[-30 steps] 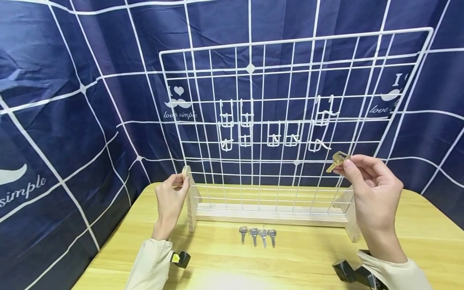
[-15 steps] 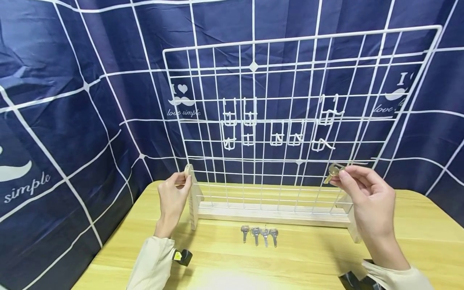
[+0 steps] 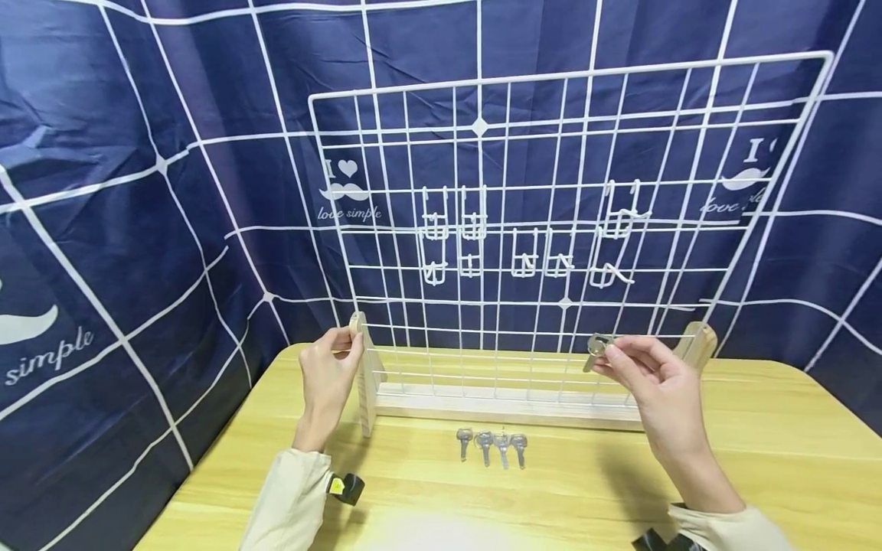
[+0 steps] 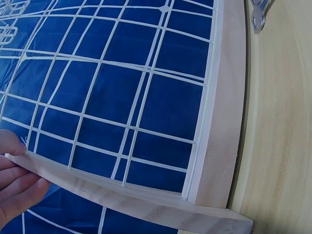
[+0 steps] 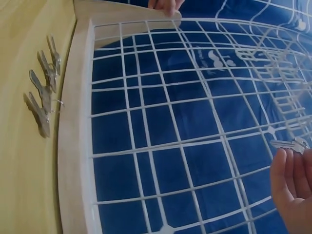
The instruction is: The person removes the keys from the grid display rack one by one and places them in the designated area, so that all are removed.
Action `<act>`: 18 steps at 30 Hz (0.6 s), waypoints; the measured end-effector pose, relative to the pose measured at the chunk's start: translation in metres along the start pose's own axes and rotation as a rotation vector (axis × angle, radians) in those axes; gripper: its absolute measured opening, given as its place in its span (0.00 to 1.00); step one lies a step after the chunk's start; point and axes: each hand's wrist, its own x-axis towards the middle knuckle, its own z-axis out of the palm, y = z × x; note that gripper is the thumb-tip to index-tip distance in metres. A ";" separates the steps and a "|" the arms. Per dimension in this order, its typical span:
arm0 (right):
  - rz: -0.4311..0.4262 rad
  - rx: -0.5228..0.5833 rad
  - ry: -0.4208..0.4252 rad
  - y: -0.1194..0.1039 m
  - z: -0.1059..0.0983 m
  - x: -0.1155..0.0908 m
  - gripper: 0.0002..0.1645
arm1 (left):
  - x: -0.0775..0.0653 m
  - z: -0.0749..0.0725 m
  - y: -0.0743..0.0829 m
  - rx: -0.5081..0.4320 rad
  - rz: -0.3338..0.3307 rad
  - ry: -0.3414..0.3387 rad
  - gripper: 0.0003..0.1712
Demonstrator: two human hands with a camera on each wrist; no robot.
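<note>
A white wire grid [image 3: 524, 184] stands upright in a wooden base [image 3: 510, 413] on the table. My left hand [image 3: 327, 383] pinches the top of the base's left wooden upright [image 3: 365, 383] between thumb and fingers; the left wrist view shows those fingers [image 4: 24, 190] at its end. With thumb and fingertips my right hand [image 3: 664, 390] holds a key [image 3: 598, 346] in front of the grid's lower right part, its blade pointing down and left. The right wrist view has this key [image 5: 292, 145] at the right edge. White double-wire hooks [image 3: 472, 222] hang on the grid above.
Several silver keys [image 3: 492, 448] lie in a row on the wooden table [image 3: 427, 490], just in front of the base. Past my right hand rises the right wooden upright [image 3: 699, 344]. Dark blue cloth [image 3: 207, 76] with white lines hangs behind and at the left.
My right hand has moved left and down with the key, uncovering the right wooden upright. The left hand keeps its grip on the left upright.
</note>
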 end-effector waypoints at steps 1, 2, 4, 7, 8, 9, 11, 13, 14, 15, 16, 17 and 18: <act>0.010 -0.003 -0.009 0.001 -0.001 0.000 0.09 | 0.000 0.001 0.000 0.000 0.002 0.004 0.03; 0.022 -0.006 -0.017 0.002 -0.001 0.000 0.09 | 0.000 0.002 0.001 0.002 0.006 0.008 0.03; 0.051 -0.008 -0.025 0.004 -0.002 -0.001 0.10 | 0.000 0.002 0.001 0.005 0.013 0.010 0.03; 0.095 -0.008 -0.050 0.008 -0.004 -0.001 0.11 | 0.001 0.002 0.001 0.008 0.021 0.002 0.03; 0.108 -0.007 -0.061 0.010 -0.004 -0.001 0.11 | 0.002 0.002 0.001 0.010 0.023 0.001 0.03; 0.121 -0.004 -0.077 0.012 -0.005 -0.001 0.11 | 0.002 0.001 0.002 0.009 0.023 0.001 0.03; 0.147 -0.003 -0.108 0.017 -0.007 -0.001 0.09 | 0.002 0.001 0.002 0.012 0.022 0.005 0.03; 0.172 0.001 -0.135 0.024 -0.010 -0.002 0.08 | 0.002 0.001 0.002 0.013 0.021 0.008 0.02; 0.183 -0.002 -0.141 0.028 -0.012 -0.002 0.07 | 0.002 0.001 0.002 0.014 0.019 0.007 0.03; 0.181 0.031 -0.173 0.035 -0.016 -0.003 0.08 | 0.002 0.001 0.002 0.014 0.017 0.005 0.03; 0.192 0.027 -0.177 0.038 -0.018 -0.003 0.07 | 0.002 0.000 0.001 0.015 0.015 0.003 0.03; 0.203 0.023 -0.183 0.042 -0.019 -0.004 0.07 | 0.002 0.000 0.001 0.017 0.014 0.000 0.03; 0.213 0.021 -0.192 0.044 -0.020 -0.005 0.08 | 0.001 0.000 0.001 0.016 0.011 -0.003 0.03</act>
